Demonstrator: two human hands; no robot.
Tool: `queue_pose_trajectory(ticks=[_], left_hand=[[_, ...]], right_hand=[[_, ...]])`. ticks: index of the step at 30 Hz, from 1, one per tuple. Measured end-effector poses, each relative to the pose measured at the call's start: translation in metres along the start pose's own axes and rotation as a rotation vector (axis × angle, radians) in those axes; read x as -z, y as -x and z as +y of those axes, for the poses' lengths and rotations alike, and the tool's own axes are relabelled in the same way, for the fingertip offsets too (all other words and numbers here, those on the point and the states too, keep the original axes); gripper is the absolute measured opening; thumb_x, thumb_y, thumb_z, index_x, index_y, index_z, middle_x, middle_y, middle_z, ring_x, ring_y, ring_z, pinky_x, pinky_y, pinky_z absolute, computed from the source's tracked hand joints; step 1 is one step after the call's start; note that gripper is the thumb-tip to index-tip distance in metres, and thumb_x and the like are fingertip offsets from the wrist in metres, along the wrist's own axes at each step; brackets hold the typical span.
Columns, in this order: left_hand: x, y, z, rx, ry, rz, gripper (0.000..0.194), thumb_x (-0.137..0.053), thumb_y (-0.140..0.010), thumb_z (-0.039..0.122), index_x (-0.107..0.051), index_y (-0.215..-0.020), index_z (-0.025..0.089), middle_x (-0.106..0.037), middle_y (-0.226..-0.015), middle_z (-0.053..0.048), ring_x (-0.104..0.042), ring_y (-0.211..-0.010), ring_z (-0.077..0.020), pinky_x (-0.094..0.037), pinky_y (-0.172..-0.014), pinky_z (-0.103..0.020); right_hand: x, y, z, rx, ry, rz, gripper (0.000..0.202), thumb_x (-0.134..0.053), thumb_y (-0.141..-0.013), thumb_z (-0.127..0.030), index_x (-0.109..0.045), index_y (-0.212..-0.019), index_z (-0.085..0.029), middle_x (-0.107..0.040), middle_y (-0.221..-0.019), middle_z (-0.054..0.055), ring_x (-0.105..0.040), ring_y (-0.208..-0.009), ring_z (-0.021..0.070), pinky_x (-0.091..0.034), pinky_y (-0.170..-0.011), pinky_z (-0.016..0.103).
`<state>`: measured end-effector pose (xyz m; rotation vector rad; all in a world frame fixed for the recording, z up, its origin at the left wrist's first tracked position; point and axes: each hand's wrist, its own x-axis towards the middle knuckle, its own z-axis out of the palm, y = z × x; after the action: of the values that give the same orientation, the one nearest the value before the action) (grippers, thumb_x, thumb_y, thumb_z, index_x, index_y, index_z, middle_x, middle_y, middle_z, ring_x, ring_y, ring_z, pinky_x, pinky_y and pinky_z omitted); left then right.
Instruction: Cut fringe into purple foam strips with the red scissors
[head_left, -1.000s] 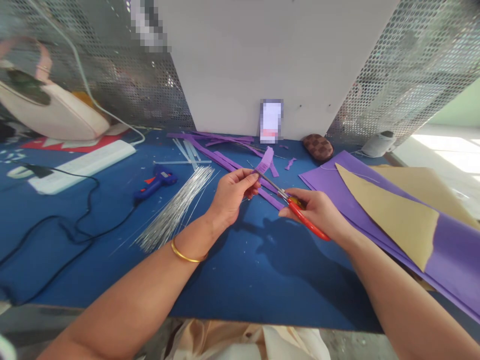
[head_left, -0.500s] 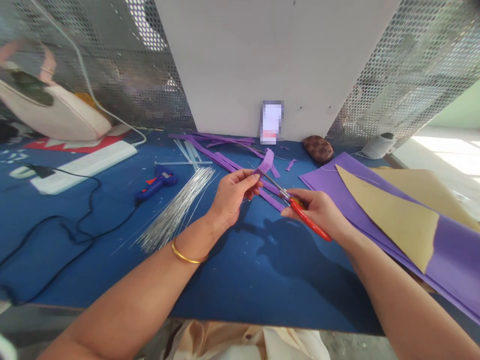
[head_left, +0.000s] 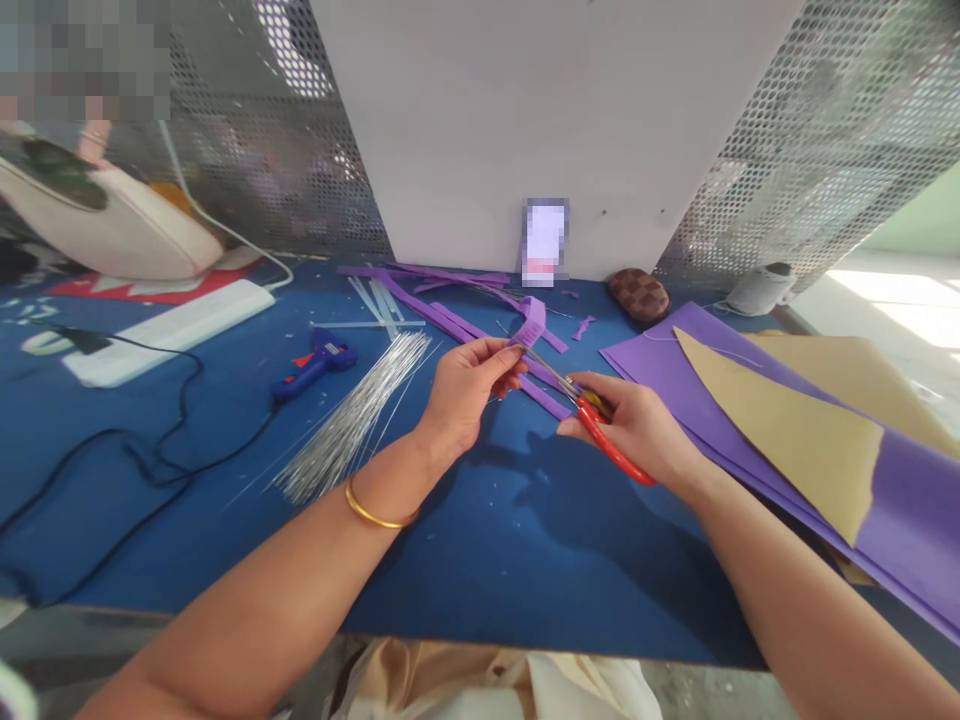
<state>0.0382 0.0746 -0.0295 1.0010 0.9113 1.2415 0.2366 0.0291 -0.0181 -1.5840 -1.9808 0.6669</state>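
Note:
Near the middle of the blue table, my left hand (head_left: 472, 385) pinches the end of a curled purple strip (head_left: 532, 322) between thumb and fingers. My right hand (head_left: 626, 420) is wrapped round the red-handled pliers or scissors (head_left: 611, 447); which tool it is I cannot tell. Its thin metal tip points left and reaches the strip at my left fingertips. Long purple strips (head_left: 450, 322) lie behind and beneath my hands. A bundle of silver wires (head_left: 356, 415) rests left of my left hand.
A blue glue gun (head_left: 315, 366), its black cable and a white power strip (head_left: 172, 333) lie left. A phone (head_left: 545, 242) leans on the white board, beside a checkered pouch (head_left: 638, 296). Purple sheets (head_left: 911, 500) and tan paper (head_left: 795, 430) cover the right, near a thread spool (head_left: 759, 290).
The red handles in my right hand have swung slightly left and up. The curled purple strip has shifted a little. My left hand has barely moved.

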Motion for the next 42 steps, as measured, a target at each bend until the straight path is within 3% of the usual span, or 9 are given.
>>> queue_pose_trajectory(ticks=[11, 16, 26, 33, 42], left_hand=[[-0.0003, 0.0007, 0.0002, 0.008, -0.014, 0.001, 0.015, -0.075, -0.073, 0.031, -0.07, -0.076, 0.017, -0.066, -0.067, -0.001, -0.055, -0.056, -0.0089, -0.039, -0.054, -0.023], [-0.0006, 0.0004, -0.0003, 0.011, -0.003, -0.001, 0.015, -0.075, -0.072, 0.03, -0.07, -0.075, 0.017, -0.066, -0.067, -0.001, -0.055, -0.056, -0.0092, -0.039, -0.054, -0.023], [0.0002, 0.0005, -0.0004, -0.006, 0.01, -0.005, 0.012, -0.074, -0.072, 0.027, -0.068, -0.075, 0.017, -0.063, -0.064, 0.001, -0.055, -0.057, -0.0091, -0.038, -0.054, -0.023], [0.001, 0.0005, -0.0012, -0.028, 0.013, -0.019, 0.01, -0.072, -0.074, 0.028, -0.068, -0.076, 0.019, -0.062, -0.065, 0.001, -0.055, -0.059, -0.0094, -0.038, -0.055, -0.022], [0.0013, -0.0004, 0.0045, 0.072, 0.08, -0.033, 0.012, -0.074, -0.07, 0.026, -0.066, -0.07, 0.018, -0.059, -0.06, 0.002, -0.054, -0.055, -0.0093, -0.038, -0.054, -0.024]], right_hand=[[0.0015, 0.0004, 0.0003, -0.061, -0.071, -0.03, 0.06, -0.074, -0.069, -0.055, -0.066, -0.119, -0.021, -0.059, -0.069, -0.002, -0.046, -0.058, 0.0128, -0.039, -0.053, 0.023], [0.003, 0.0013, -0.0001, -0.057, -0.068, -0.018, 0.054, -0.074, -0.068, -0.055, -0.07, -0.11, -0.02, -0.054, -0.062, -0.004, -0.04, -0.054, 0.0117, -0.038, -0.05, 0.023], [0.0031, 0.002, -0.0006, -0.07, -0.063, -0.012, 0.057, -0.075, -0.068, -0.053, -0.069, -0.115, -0.02, -0.056, -0.064, -0.003, -0.043, -0.055, 0.0122, -0.04, -0.051, 0.023], [0.0008, 0.0001, 0.0037, -0.075, -0.193, -0.061, 0.057, -0.075, -0.067, -0.054, -0.07, -0.113, -0.02, -0.052, -0.065, -0.003, -0.039, -0.057, 0.0121, -0.038, -0.051, 0.023], [-0.0034, -0.0021, 0.0075, -0.07, -0.212, -0.063, 0.061, -0.076, -0.066, -0.053, -0.07, -0.115, -0.018, -0.05, -0.065, -0.003, -0.039, -0.059, 0.0126, -0.039, -0.055, 0.025]])
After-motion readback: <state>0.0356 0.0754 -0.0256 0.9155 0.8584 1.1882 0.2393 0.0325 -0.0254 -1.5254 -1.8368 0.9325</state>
